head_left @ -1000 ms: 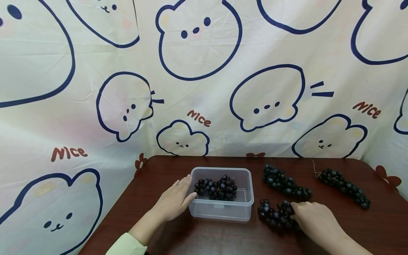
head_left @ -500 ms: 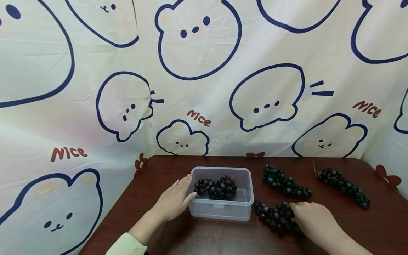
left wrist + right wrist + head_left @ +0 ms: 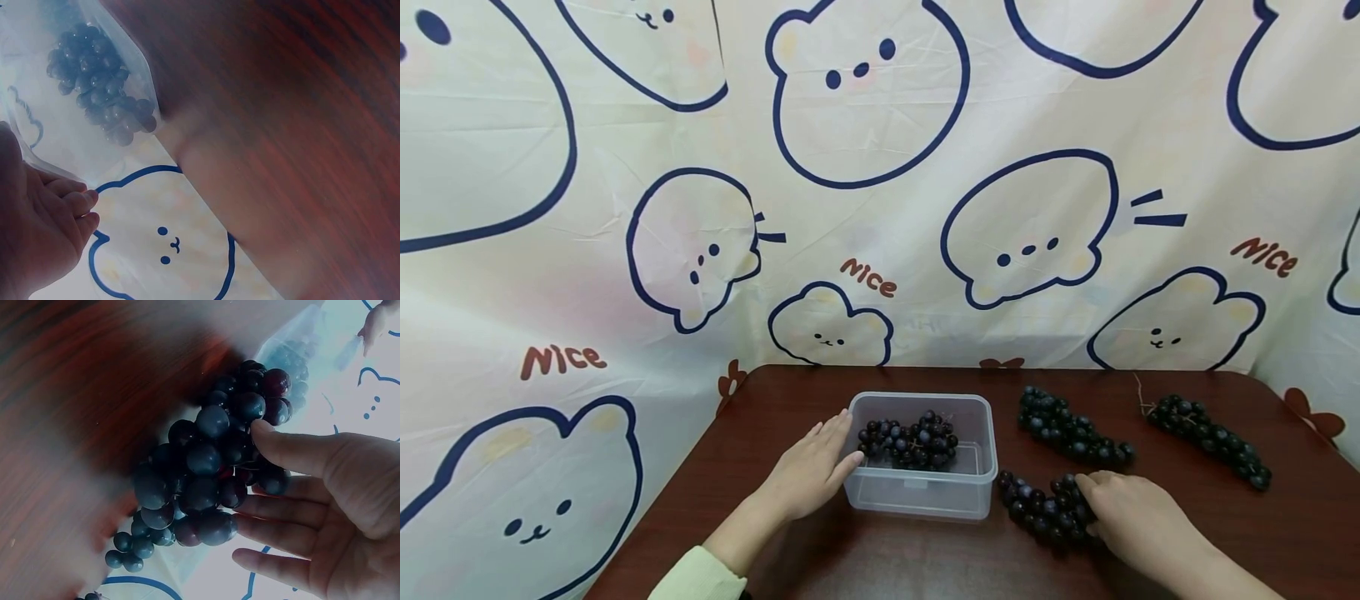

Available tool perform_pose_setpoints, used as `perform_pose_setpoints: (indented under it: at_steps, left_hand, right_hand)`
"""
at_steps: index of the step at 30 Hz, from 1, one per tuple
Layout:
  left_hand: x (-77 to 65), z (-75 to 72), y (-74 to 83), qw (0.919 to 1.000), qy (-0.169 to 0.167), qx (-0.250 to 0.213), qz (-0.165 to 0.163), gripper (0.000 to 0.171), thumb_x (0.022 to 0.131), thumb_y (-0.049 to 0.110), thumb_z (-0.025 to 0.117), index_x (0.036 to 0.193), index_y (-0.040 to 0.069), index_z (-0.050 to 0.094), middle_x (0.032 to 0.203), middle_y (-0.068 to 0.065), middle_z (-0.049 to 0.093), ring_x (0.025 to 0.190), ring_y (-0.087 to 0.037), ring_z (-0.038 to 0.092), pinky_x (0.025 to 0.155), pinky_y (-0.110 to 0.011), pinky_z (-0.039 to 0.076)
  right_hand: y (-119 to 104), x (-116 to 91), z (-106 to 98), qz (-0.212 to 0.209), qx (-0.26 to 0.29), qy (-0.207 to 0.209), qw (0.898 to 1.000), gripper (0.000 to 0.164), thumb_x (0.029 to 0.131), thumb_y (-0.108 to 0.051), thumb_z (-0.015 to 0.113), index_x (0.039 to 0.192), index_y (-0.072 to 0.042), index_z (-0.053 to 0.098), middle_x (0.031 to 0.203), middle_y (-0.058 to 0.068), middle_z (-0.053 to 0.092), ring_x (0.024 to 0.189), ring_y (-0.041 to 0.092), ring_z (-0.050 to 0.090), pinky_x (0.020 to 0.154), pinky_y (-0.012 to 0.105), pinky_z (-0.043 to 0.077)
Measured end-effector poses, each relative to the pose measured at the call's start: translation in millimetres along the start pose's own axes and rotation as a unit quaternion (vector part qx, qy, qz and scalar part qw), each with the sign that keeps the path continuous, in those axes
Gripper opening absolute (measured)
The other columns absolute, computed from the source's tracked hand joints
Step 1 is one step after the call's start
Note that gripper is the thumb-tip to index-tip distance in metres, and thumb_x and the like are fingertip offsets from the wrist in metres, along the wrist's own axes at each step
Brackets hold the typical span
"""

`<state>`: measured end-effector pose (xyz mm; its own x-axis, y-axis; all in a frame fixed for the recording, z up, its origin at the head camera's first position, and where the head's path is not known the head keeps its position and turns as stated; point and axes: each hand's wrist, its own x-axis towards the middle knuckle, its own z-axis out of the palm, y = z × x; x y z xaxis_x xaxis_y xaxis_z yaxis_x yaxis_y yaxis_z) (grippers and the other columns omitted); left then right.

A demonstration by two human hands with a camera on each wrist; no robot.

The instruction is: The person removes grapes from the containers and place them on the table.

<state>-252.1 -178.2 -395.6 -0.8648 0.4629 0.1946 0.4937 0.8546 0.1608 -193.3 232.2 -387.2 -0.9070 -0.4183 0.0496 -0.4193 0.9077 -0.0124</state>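
right hand [image 3: 1138, 518] pinches the nearest dark grape bunch [image 3: 1047, 510]
light pressure should avoid bruising; straight-fingered left hand [image 3: 811, 469] rests against the clear plastic box [image 3: 917, 497].

From above, the plastic box [image 3: 921, 497] stands open, but sideways it blocks the right hand [image 3: 1135, 515] from the grapes inside [image 3: 931, 440].

Grapes [image 3: 1048, 510] are blue-black, the table [image 3: 880, 558] red-brown, the backdrop [image 3: 917, 233] cream with navy outlines.
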Motion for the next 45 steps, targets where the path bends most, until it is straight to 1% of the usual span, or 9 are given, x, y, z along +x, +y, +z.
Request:
perform_pose_setpoints:
  at_steps: [3,11,16,22,25,32,39,42,45]
  left_hand:
    - [0.1,0.0,0.2,1.0000,0.001,0.001,0.001,0.067,0.102,0.046,0.040,0.150,-0.001,0.032,0.155,-0.015,0.029,0.142,-0.025,0.027,0.115,-0.044,0.021]
    - [0.1,0.1,0.2,1.0000,-0.004,0.001,-0.002,0.067,0.102,0.046,0.040,0.150,-0.001,0.031,0.156,-0.014,0.028,0.142,-0.026,0.028,0.115,-0.044,0.021]
    - [0.3,0.0,0.4,1.0000,-0.003,0.001,-0.003,0.067,0.102,0.045,0.042,0.150,-0.001,0.031,0.156,-0.014,0.028,0.142,-0.027,0.028,0.115,-0.045,0.021]
    - [1.0,-0.9,0.4,1.0000,-0.005,-0.001,-0.006,0.068,0.102,0.045,0.042,0.150,-0.001,0.031,0.156,-0.013,0.027,0.143,-0.025,0.027,0.115,-0.045,0.021]
    - [1.4,-0.7,0.1,1.0000,-0.004,-0.002,-0.006,0.067,0.102,0.045,0.042,0.150,-0.001,0.031,0.156,-0.013,0.027,0.143,-0.025,0.027,0.115,-0.045,0.021]
    - [1.6,-0.6,0.1,1.0000,-0.005,0.000,-0.003,0.068,0.102,0.046,0.041,0.150,-0.001,0.030,0.156,-0.013,0.027,0.143,-0.025,0.026,0.115,-0.044,0.020]
    - [0.6,-0.3,0.3,1.0000,-0.004,0.002,-0.004,0.068,0.102,0.046,0.041,0.150,0.000,0.031,0.156,-0.013,0.027,0.143,-0.024,0.026,0.115,-0.043,0.020]
    - [0.3,-0.4,0.5,1.0000,-0.004,0.001,-0.004,0.067,0.102,0.045,0.041,0.150,-0.001,0.031,0.156,-0.014,0.028,0.143,-0.025,0.027,0.115,-0.044,0.020]
    - [0.4,-0.5,0.5,1.0000,-0.003,0.000,-0.003,0.067,0.102,0.045,0.041,0.150,-0.001,0.031,0.156,-0.014,0.028,0.143,-0.025,0.027,0.115,-0.044,0.020]
  right_hand:
    - [0,1,0,0.000,0.009,-0.011,1.000,0.050,0.069,-0.023,0.087,0.108,0.002,0.068,0.099,0.014,0.067,0.083,0.027,0.066,0.064,0.040,0.055]
    - [1,2,0,0.003,0.039,-0.034,0.999,0.056,0.071,-0.023,0.086,0.114,0.007,0.065,0.106,0.020,0.066,0.093,0.033,0.065,0.071,0.046,0.054]
    - [-1,1,0,0.006,0.062,-0.042,0.997,0.057,0.071,-0.022,0.086,0.115,0.007,0.064,0.109,0.020,0.065,0.095,0.034,0.064,0.074,0.049,0.054]
    - [-2,1,-2,0.013,0.075,-0.062,0.995,0.059,0.071,-0.023,0.086,0.117,0.005,0.063,0.107,0.015,0.065,0.091,0.031,0.064,0.072,0.047,0.053]
    - [-2,0,-4,0.011,0.073,-0.064,0.995,0.059,0.071,-0.023,0.086,0.117,0.005,0.063,0.107,0.015,0.065,0.090,0.031,0.064,0.071,0.047,0.054]
    - [-5,-3,-8,0.013,0.079,-0.059,0.995,0.061,0.071,-0.025,0.086,0.120,0.003,0.063,0.113,0.014,0.064,0.096,0.031,0.064,0.073,0.047,0.053]
    - [-5,-2,-10,0.017,0.095,-0.074,0.993,0.061,0.071,-0.024,0.086,0.120,0.003,0.062,0.115,0.014,0.064,0.097,0.031,0.064,0.075,0.049,0.053]
    - [-5,-3,-11,0.012,0.093,-0.068,0.993,0.061,0.071,-0.025,0.086,0.121,0.002,0.062,0.114,0.013,0.064,0.096,0.030,0.064,0.074,0.047,0.053]
    - [-5,-3,-15,-0.002,0.082,-0.053,0.995,0.061,0.072,-0.027,0.085,0.121,0.002,0.063,0.114,0.013,0.065,0.095,0.030,0.065,0.073,0.046,0.054]
